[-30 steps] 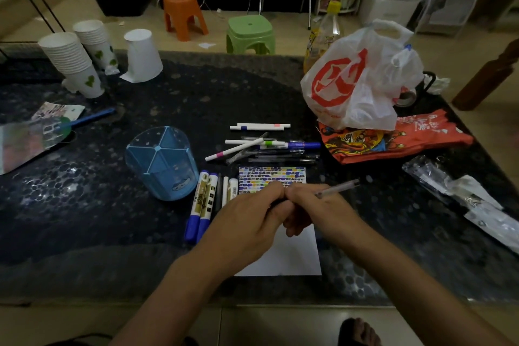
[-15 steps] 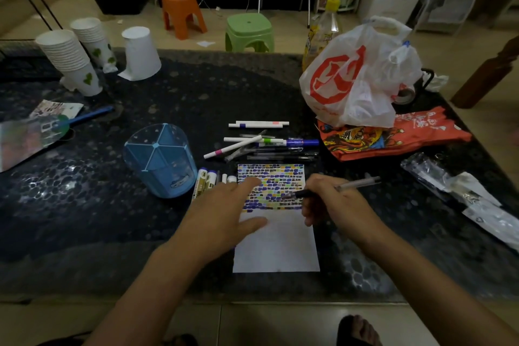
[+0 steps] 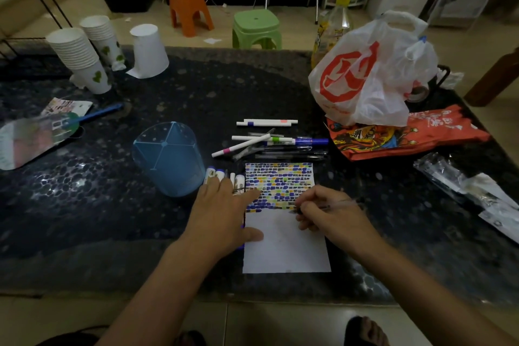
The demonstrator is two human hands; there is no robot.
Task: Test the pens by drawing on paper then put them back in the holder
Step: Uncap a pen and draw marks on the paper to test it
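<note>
A dim head-camera view looks down on a dark speckled table [image 3: 118, 205] that fills the middle of the frame. At upper left stand stacks of white paper cups [image 3: 81, 56]. Left of centre sits the blue translucent pen holder [image 3: 168, 159], upright, and no pens can be made out in it. Just right of its base lie several capped markers [image 3: 222, 175], partly hidden under the left hand [image 3: 222, 211]. That hand lies flat with its fingers straight and spread, gripping nothing; its fingertips rest at the left edge of the paper [image 3: 286, 244] and its thumb lies on the sheet, apparently to steady it. The paper sits at centre, its upper half crowded with rows of small coloured marks, its lower half blank. Above it, at mid-frame, a loose cluster of pens [image 3: 269, 140] lies on the table, outside the holder. Right of centre, the right hand [image 3: 331, 216] has its fingers curled round a slim clear-barrelled pen [image 3: 337, 204], the tip at the lowest row of marks. At upper right are a white plastic bag [image 3: 370, 76] with a red logo and a red printed packet [image 3: 407, 135].

The step in hand appears to be testing this pen on the paper. The next move likely calls for a short stroke, then capping the pen if it has a cap, and carrying it left across the sheet to drop it upright into the holder
</note>
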